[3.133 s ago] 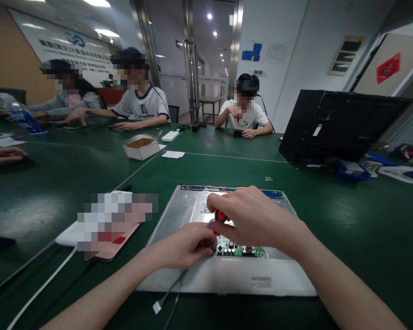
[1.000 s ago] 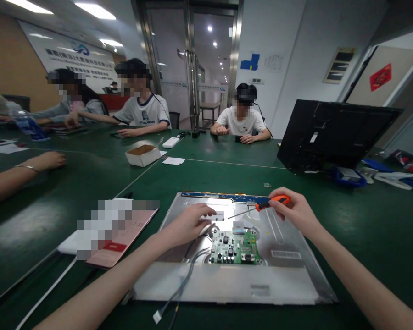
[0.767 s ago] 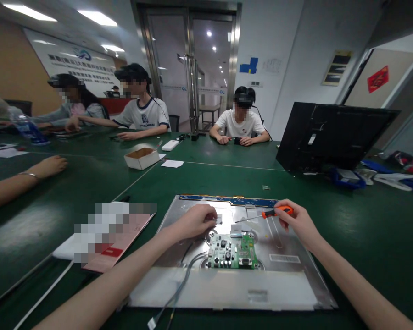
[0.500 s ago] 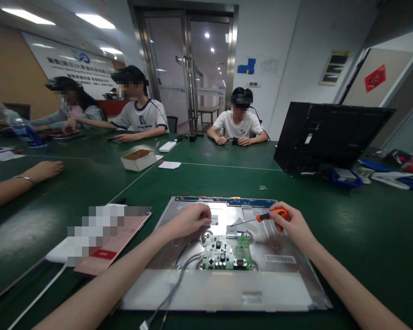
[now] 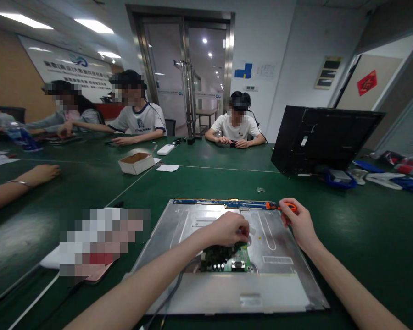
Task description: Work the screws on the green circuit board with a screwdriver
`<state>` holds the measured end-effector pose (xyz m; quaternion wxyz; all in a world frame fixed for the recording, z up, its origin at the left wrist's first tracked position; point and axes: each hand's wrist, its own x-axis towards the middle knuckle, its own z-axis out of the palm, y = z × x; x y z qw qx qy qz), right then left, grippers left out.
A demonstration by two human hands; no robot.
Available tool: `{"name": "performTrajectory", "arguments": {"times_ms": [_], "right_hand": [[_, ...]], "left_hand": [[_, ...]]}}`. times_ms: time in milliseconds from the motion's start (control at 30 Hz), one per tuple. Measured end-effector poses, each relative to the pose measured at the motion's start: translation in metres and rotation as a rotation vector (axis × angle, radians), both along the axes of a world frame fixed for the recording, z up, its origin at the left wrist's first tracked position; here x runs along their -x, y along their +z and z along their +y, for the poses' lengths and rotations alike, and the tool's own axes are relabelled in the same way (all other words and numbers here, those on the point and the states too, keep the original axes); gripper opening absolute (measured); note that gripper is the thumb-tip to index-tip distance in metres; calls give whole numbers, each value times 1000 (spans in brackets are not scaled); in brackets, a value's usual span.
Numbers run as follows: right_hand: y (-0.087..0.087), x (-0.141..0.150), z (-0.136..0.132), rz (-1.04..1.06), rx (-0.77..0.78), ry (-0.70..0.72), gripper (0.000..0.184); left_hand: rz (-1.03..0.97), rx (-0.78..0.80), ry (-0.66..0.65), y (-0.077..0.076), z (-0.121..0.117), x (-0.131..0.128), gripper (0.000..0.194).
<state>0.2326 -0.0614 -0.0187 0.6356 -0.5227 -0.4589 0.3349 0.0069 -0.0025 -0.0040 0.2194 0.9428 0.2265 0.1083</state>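
Observation:
A silver metal display panel (image 5: 289, 275) lies flat on the green table (image 5: 365, 238) in front of me. A small green circuit board (image 5: 232, 261) sits in its middle, with grey cables (image 5: 174, 293) trailing toward me. My left hand (image 5: 229, 229) is curled over the far edge of the board, fingers pinched together; what they hold is hidden. My right hand (image 5: 298, 222) grips an orange-handled screwdriver (image 5: 282, 206) near the panel's far right edge.
A black monitor back shell (image 5: 323, 140) stands at the right, with blue and white items behind it. A small open cardboard box (image 5: 136, 162) sits mid-table. A blurred-out booklet lies to my left. Three people sit at the far side; another person's arm (image 5: 17, 185) rests at left.
My left hand has moved right, from the panel's upper left onto the circuit board. My right hand has drawn the screwdriver away, up to the panel's far right edge.

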Motion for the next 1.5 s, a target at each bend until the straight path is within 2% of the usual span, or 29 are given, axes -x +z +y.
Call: {"name": "performTrajectory", "arguments": {"times_ms": [300,500,767,1033,1300,1400,1500], "right_hand": [[3,13,-3,89,38,33,40],[6,19,-5,142,57,40,41],[8,19,-4,166,65,45,41],[9,21,-5,147,59,57,41],[7,21,-5,49,11,41,39],[17,20,-2,-2,-48,27,37],[43,21,1,-64,-111,44,35]], "left_hand": [[-59,40,-41,-7,2,7,4],[-82,22,-59,-6,2,9,18],[-90,-21,-54,-8,2,9,18],[-94,-28,-69,-8,3,9,18],[-122,79,-73,-8,4,9,9],[-133,134,-51,-9,3,9,8],[-141,185,-17,-9,2,8,8]]}}
